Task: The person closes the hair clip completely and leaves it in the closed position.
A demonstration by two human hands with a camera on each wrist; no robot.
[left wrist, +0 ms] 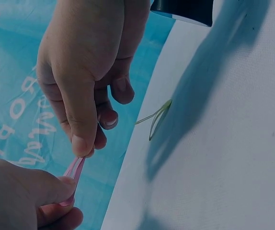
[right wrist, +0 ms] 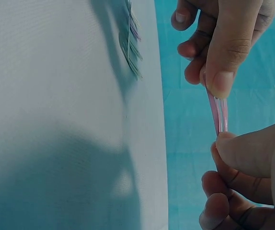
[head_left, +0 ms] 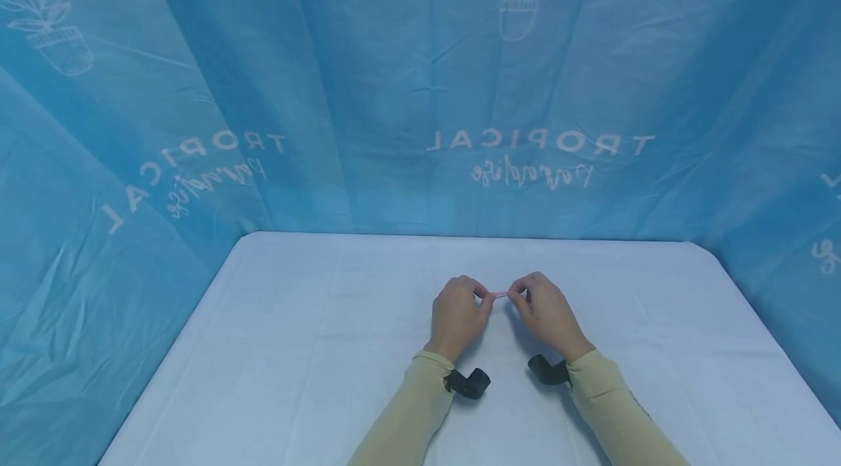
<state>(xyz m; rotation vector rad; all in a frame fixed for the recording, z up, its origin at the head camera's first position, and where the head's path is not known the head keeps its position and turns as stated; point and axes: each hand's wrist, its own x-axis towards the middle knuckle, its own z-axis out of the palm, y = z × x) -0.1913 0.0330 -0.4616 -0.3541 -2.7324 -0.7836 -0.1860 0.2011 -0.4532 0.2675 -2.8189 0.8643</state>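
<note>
A thin pink strip (head_left: pixel 501 295) with pale lines along its length stretches between both hands above the table; its exact kind is hard to make out. My left hand (head_left: pixel 460 316) pinches one end between thumb and fingertips, and my right hand (head_left: pixel 548 312) pinches the other. In the left wrist view the strip (left wrist: pixel 74 170) spans the short gap between the thumbs. The right wrist view shows the strip (right wrist: pixel 220 115) with both ends covered by fingers. The other fingers are curled loosely.
A thin green looped piece (left wrist: pixel 161 112) appears over the white table (head_left: pixel 315 349) in the left wrist view. Several thin green and purple pieces (right wrist: pixel 131 45) show in the right wrist view. Blue printed curtains (head_left: pixel 394 86) surround the table's back and sides.
</note>
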